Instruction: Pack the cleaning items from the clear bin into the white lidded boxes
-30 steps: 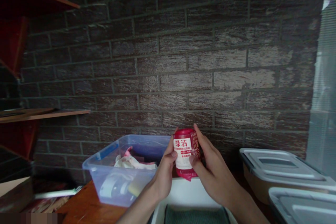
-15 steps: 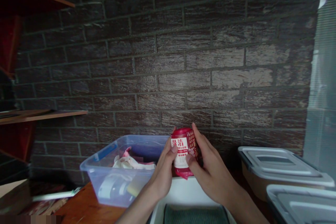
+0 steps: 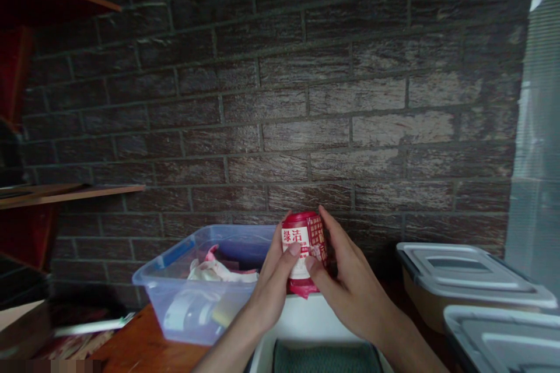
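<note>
A red roll of trash bags [image 3: 303,256] with a white printed label stands upright between my two hands, above a white bin. My left hand [image 3: 276,280] wraps its left side, the thumb lying on the label. On the opposite side, my right hand [image 3: 345,271] grips it with the thumb against the front and the fingers along the side. A loose red flap hangs at the roll's bottom. Below, the white bin [image 3: 315,315] holds a dark green fabric thing [image 3: 326,358], only partly in view.
To the left, a clear bluish plastic tub [image 3: 146,280] contains a white and pink cloth [image 3: 219,271] and other items. Two grey-lidded boxes [image 3: 464,268] stand at the right. Wooden shelves [image 3: 100,191] stick out at the left, and a dark brick wall [image 3: 284,99] rises behind.
The roll has turned a little in my hands, its label shifting left and more of the patterned side showing. My left thumb has moved slightly further over the label.
</note>
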`<act>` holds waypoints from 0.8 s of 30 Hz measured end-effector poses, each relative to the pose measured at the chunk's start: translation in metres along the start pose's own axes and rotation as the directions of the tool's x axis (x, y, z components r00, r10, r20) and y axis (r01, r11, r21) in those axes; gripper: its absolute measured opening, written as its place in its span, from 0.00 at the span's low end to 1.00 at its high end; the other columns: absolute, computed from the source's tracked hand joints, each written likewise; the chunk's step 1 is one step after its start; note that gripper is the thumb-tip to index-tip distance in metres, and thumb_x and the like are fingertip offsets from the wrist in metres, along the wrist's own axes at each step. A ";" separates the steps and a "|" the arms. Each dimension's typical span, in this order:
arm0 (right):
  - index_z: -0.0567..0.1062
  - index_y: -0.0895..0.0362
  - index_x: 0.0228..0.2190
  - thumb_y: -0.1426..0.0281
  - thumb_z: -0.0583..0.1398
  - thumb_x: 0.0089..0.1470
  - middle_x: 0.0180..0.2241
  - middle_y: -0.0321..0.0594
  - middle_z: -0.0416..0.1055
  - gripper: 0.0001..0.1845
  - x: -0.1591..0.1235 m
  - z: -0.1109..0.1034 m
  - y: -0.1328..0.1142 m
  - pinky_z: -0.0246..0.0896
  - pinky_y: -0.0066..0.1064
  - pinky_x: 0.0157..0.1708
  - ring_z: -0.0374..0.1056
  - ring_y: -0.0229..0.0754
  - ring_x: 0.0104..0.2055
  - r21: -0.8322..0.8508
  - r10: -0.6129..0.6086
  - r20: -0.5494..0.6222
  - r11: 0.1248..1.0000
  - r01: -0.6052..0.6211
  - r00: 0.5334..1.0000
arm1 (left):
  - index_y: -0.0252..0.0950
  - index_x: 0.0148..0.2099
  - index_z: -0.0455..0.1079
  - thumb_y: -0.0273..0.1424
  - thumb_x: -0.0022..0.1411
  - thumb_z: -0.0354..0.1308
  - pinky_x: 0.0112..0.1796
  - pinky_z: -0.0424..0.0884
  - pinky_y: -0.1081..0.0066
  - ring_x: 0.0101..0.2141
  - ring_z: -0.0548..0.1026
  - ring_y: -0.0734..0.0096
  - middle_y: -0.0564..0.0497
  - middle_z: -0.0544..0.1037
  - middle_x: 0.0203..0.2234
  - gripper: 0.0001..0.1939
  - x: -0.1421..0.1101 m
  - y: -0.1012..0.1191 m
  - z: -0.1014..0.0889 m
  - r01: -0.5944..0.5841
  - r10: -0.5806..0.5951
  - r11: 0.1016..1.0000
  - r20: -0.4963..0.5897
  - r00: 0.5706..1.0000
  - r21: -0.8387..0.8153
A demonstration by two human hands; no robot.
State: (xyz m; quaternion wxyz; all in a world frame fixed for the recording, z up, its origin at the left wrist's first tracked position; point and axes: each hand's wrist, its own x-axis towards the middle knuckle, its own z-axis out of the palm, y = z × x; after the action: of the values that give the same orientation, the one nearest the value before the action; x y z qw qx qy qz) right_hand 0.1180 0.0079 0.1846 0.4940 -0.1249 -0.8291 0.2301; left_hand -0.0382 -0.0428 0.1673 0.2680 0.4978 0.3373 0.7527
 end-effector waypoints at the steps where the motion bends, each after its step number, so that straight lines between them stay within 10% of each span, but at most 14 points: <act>1: 0.46 0.50 0.72 0.67 0.59 0.64 0.71 0.43 0.53 0.42 0.000 0.001 0.000 0.49 0.48 0.70 0.53 0.49 0.70 0.017 0.004 -0.003 1.000 -0.004 1.000 | 0.41 0.68 0.63 0.41 0.66 0.61 0.62 0.59 0.57 0.61 0.69 0.50 0.44 0.76 0.58 0.31 0.000 0.003 0.002 0.010 -0.010 1.000 -0.008 1.000 0.000; 24: 0.54 0.44 0.69 0.62 0.62 0.63 0.61 0.41 0.70 0.38 0.004 0.004 -0.010 0.68 0.46 0.58 0.71 0.49 0.57 0.405 0.086 0.131 0.905 -0.133 0.988 | 0.38 0.64 0.66 0.37 0.63 0.61 0.51 0.72 0.58 0.48 0.78 0.53 0.45 0.81 0.48 0.28 -0.003 0.013 0.010 0.010 -0.041 0.969 -0.120 0.992 -0.247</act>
State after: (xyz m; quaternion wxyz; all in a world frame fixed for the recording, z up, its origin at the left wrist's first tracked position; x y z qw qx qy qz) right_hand 0.1125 0.0000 0.1914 0.4491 -0.0515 -0.7795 0.4336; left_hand -0.0292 -0.0510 0.1788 0.3157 0.4087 0.2639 0.8147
